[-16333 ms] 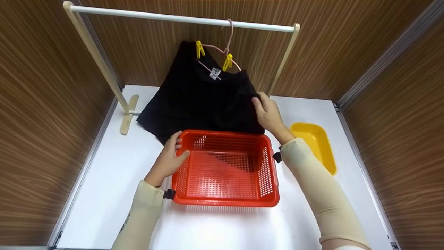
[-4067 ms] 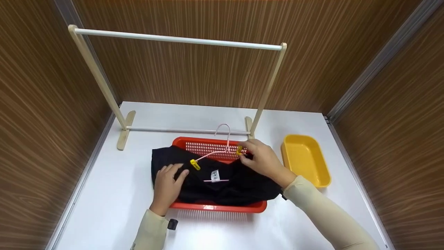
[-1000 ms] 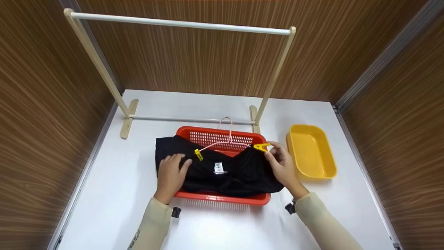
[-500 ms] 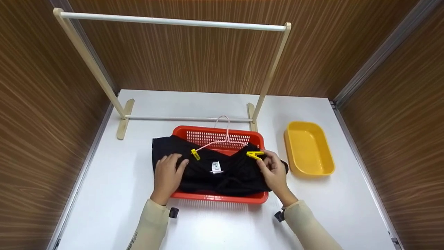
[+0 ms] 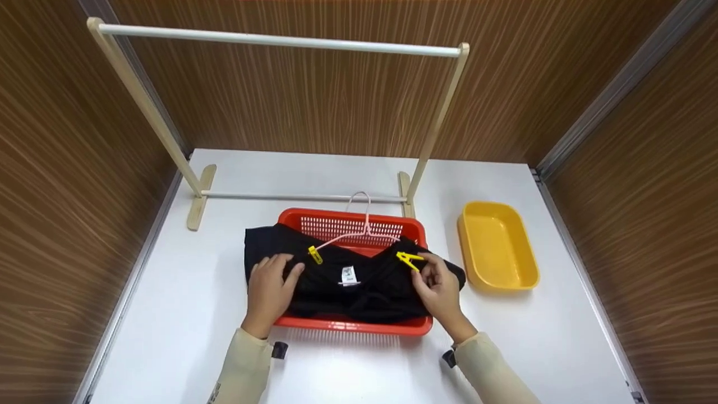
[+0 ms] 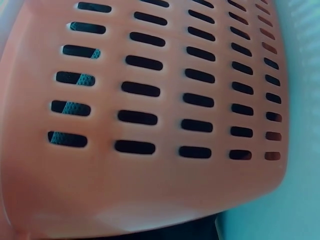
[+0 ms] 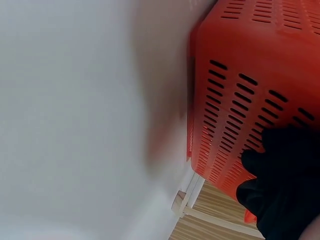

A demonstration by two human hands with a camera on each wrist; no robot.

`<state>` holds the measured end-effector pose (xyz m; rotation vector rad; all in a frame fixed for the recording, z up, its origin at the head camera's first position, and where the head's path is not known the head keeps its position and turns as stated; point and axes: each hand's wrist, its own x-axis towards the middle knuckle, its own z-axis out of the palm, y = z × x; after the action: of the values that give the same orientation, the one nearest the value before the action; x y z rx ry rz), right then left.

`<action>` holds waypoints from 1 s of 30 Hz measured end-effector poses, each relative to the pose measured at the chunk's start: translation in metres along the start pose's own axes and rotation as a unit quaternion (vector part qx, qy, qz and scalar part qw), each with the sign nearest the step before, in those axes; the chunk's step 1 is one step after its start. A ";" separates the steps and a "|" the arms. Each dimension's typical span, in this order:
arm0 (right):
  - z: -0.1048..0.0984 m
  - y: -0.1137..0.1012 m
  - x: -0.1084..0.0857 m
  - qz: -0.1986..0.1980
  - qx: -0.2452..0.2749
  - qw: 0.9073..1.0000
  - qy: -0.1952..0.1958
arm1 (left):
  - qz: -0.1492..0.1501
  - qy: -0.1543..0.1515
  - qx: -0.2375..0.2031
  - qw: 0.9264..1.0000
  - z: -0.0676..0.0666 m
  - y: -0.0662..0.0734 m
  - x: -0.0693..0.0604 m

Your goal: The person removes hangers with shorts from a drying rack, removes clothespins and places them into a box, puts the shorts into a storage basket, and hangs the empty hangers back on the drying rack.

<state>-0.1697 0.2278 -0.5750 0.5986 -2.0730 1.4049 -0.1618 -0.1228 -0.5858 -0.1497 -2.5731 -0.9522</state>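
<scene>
Black cloth (image 5: 331,292) with a white tag (image 5: 348,275) lies over the red basket (image 5: 359,326). A pink hanger (image 5: 367,221) sits in its neckline, hook toward the rack. One yellow clip (image 5: 315,255) holds hanger and cloth on the left. My left hand (image 5: 269,292) rests on the cloth below that clip, fingers relaxed. My right hand (image 5: 440,292) pinches the ends of another yellow clip (image 5: 408,259) between thumb and fingers, over the cloth near the hanger's right end. In the left wrist view only the basket's slotted wall (image 6: 165,120) shows; the right wrist view has the basket (image 7: 235,100) and cloth (image 7: 280,185).
A rack with a white top bar (image 5: 280,40) and wooden legs stands behind the basket. To the right of the basket is a yellow tray (image 5: 496,247) on the white table (image 5: 140,314). Wood-patterned walls enclose the back and sides.
The right-hand clip has come off the hanger's right end and moved slightly down and left over the cloth, in my right hand. My left hand has stayed on the cloth.
</scene>
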 end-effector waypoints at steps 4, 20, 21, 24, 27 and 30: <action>0.000 -0.001 -0.005 -0.004 -0.003 1.000 0.002 | 0.000 -0.004 -0.002 1.000 -0.002 0.001 -0.002; -0.002 -0.003 -0.002 0.013 0.007 1.000 0.001 | -0.010 -0.046 -0.077 0.996 -0.009 -0.004 -0.004; -0.001 -0.002 -0.003 0.013 0.006 1.000 0.002 | -0.012 -0.049 -0.080 0.996 -0.009 -0.004 -0.004; -0.002 -0.001 -0.004 0.009 0.004 1.000 0.001 | -0.012 -0.053 -0.083 0.995 -0.009 -0.005 -0.005; -0.004 0.002 -0.001 0.012 0.007 1.000 -0.003 | -0.009 -0.047 -0.081 0.996 -0.007 -0.004 -0.003; -0.006 0.006 0.009 0.029 0.019 0.999 -0.006 | -0.007 -0.030 -0.071 0.997 -0.004 -0.002 0.000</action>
<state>-0.1790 0.2354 -0.5718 0.5676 -2.0931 1.4795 -0.1611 -0.1265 -0.5842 -0.2029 -2.5625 -1.1514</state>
